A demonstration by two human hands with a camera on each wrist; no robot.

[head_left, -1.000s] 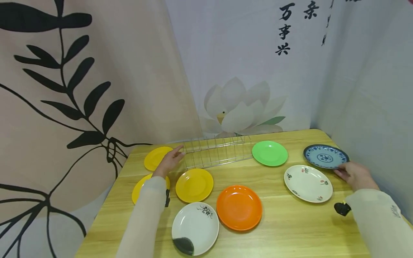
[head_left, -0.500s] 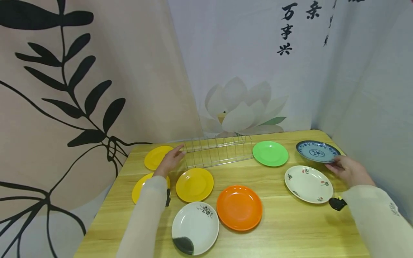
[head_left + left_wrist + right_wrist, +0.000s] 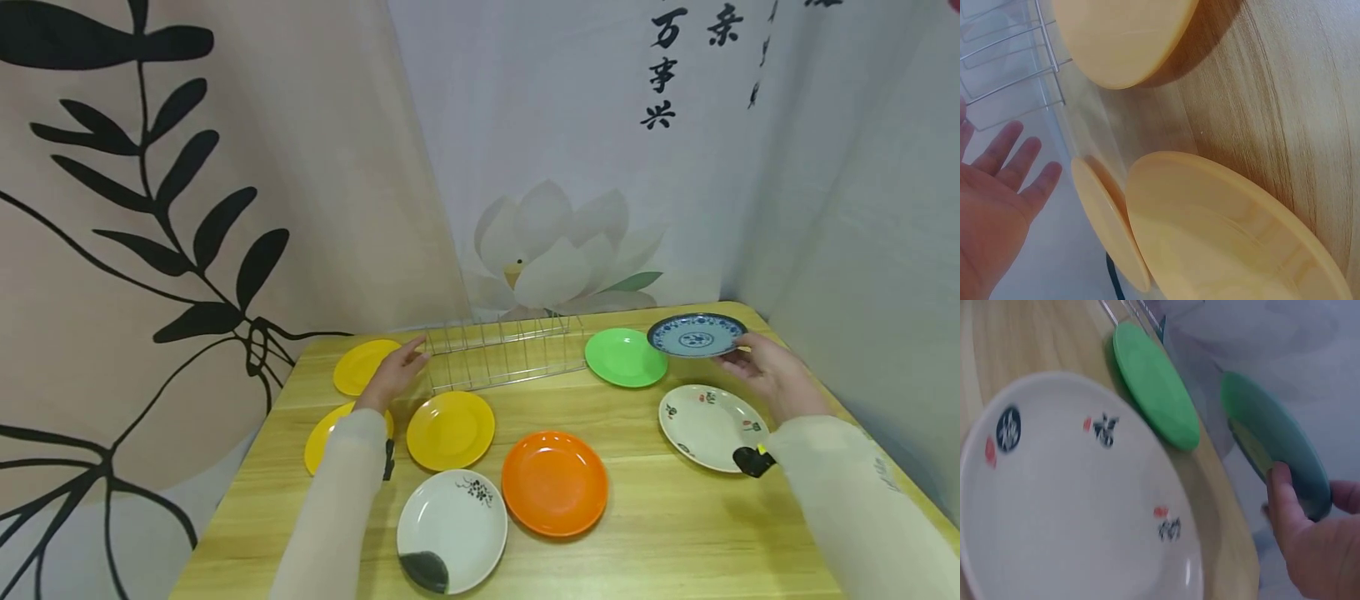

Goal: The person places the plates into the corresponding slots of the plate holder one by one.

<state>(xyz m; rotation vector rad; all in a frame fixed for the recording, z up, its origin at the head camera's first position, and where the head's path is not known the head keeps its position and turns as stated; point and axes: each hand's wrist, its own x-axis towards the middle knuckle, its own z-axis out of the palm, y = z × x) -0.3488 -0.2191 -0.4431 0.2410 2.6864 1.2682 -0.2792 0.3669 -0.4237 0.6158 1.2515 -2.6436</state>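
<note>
Above the table, my right hand [image 3: 776, 375] pinches the near right rim of a blue-patterned plate [image 3: 696, 336]. In the right wrist view the underside of that blue-patterned plate [image 3: 1282, 440] faces the camera, with the fingers [image 3: 1288, 506] beneath it. It hangs raised, beside and partly over the edge of the green plate [image 3: 624, 358]. My left hand [image 3: 393, 375] is at the left end of a wire rack [image 3: 502, 354]. In the left wrist view the fingers of the left hand [image 3: 997, 200] are extended and spread; whether they touch the rack cannot be told.
Several yellow plates [image 3: 452, 432] lie around the left forearm. An orange plate [image 3: 555, 483] and a white plate with a dark leaf [image 3: 453, 529] lie in front. A white plate with small motifs [image 3: 708, 425] lies below the right hand. Curtains [image 3: 570, 167] stand behind the table [image 3: 637, 533].
My right hand has lifted the blue-patterned plate and carried it left, from the far right toward the green plate. My left hand has stayed at the rack's left end.
</note>
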